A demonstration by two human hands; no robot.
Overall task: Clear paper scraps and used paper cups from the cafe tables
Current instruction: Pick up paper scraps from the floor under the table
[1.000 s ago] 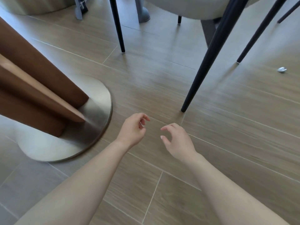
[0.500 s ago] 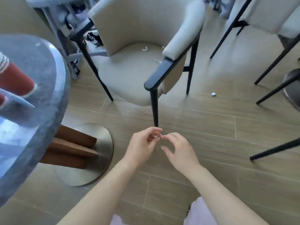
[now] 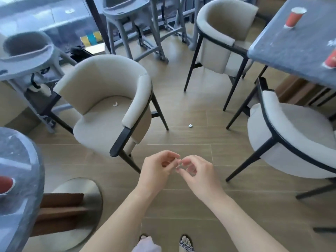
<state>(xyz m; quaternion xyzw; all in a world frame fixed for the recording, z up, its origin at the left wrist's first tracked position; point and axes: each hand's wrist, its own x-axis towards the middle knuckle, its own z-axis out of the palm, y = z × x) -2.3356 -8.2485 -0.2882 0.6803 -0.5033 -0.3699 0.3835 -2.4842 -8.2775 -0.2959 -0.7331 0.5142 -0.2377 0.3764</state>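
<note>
My left hand (image 3: 156, 170) and my right hand (image 3: 198, 171) meet fingertip to fingertip low in the middle, above the floor. Their curled fingers pinch a tiny pale paper scrap (image 3: 177, 167), mostly hidden between them. Another white scrap (image 3: 115, 104) lies on the seat of the beige chair (image 3: 101, 88) ahead on the left. A crumpled scrap (image 3: 190, 125) lies on the floor beyond my hands. Two red paper cups (image 3: 294, 17) (image 3: 331, 60) stand on the grey table (image 3: 291, 44) at the right. A third red cup (image 3: 5, 184) sits on the round table (image 3: 23, 157) at the left edge.
Two more beige chairs stand at the back (image 3: 223, 33) and at the right (image 3: 291, 139), their black legs splayed over the wood floor. Grey high chairs (image 3: 27, 51) line the back left. The round table's metal base (image 3: 80, 202) is beside my left forearm.
The view has risen from the floor to the chairs and tables. My hands have come together, and the scrap pinched in my left hand now sits between the fingertips of both hands.
</note>
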